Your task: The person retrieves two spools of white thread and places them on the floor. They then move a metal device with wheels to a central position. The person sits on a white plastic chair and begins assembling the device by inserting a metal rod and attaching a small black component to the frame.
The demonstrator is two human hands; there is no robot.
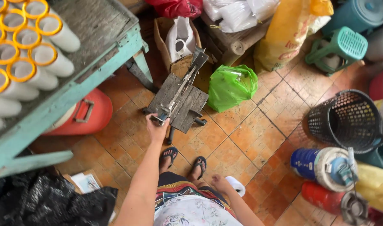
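Observation:
My left hand (157, 127) reaches down and grips the near end of a metal lever blade (181, 88) mounted on a small dark wooden board (190, 108) with legs, standing on the tiled floor. My right hand (220, 183) hangs by my hip, closed on a white cup-like object (236, 186). My sandalled feet (184, 160) stand just behind the board.
A teal wooden table (82, 83) at left carries several white cups with yellow rims (30, 46). A red container (87, 115) sits under it. A green plastic bag (232, 86), black mesh basket (346, 120), jugs (325, 165) and sacks crowd the right and back.

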